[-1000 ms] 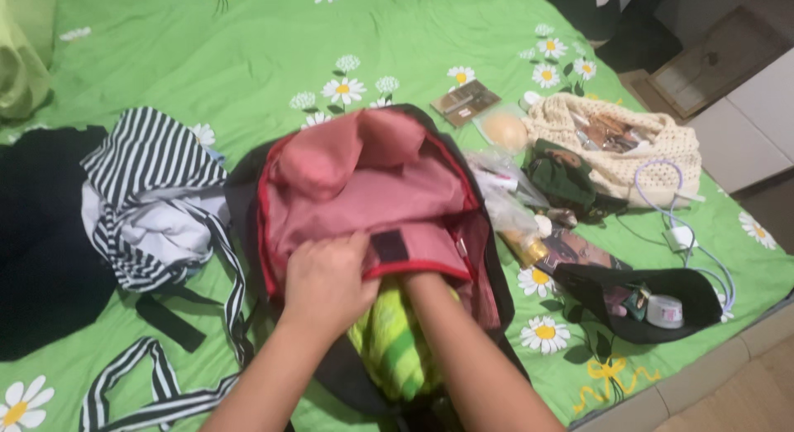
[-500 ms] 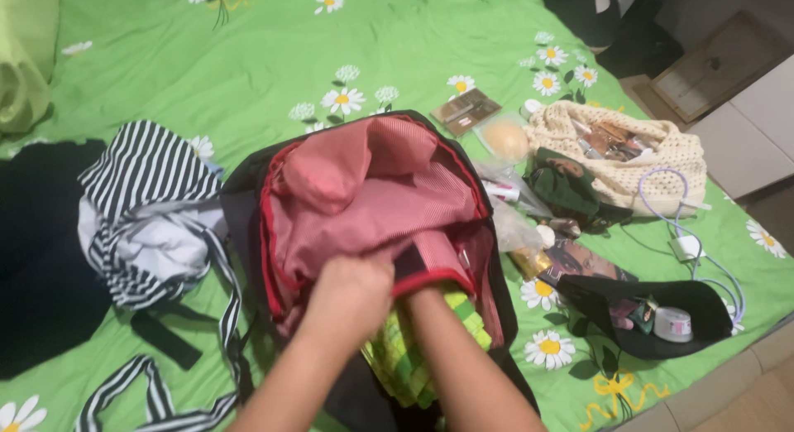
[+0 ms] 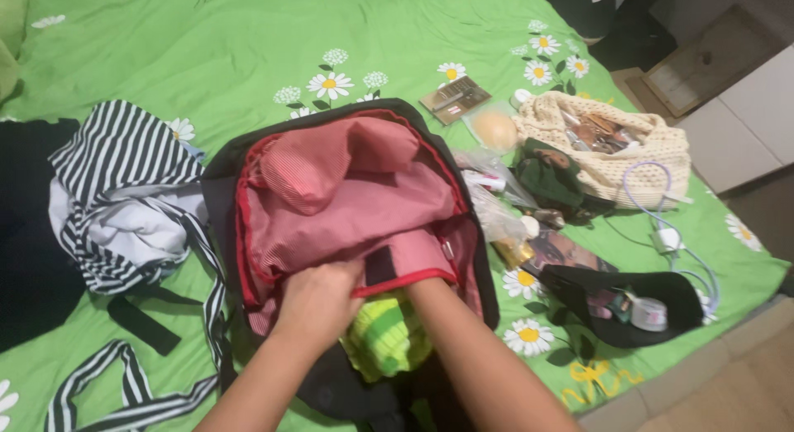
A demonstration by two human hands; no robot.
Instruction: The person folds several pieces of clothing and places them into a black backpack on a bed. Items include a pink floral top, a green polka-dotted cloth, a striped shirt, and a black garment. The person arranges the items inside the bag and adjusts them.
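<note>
The bed point(image 3: 248, 43), spread with a green daisy-print sheet, carried everything, and I take the open backpack point(image 3: 347, 200) at its middle as my landmark. The backpack lay on its back with its black shell underneath and its red striped lining point(image 3: 356, 192) turned up, so the inside faced me and I could work in it from the near edge. Left of the backpack lay a dark garment point(image 3: 33, 233), and between the two a black-and-white striped top point(image 3: 124, 192) sat bunched, its straps trailing toward me. Right of the backpack a cream crocheted bag point(image 3: 628, 146) lay open with small items inside; nearer me on that side a black pouch point(image 3: 628, 304) gaped, a small jar in its mouth. A lilac charging cable point(image 3: 653, 200) looped between those two.

At the backpack's near edge a green striped cloth point(image 3: 385, 337) sat bundled, half under the red inner flap point(image 3: 409, 262). My left hand point(image 3: 318, 304) rested on the lining just left of the flap, its grip closed on the fabric, seemingly to hold the opening up. My right hand point(image 3: 422, 287) was pushed in under the flap beside the cloth; the fingers were hidden, so I cannot tell whether that grip was clenched or loose.
</note>
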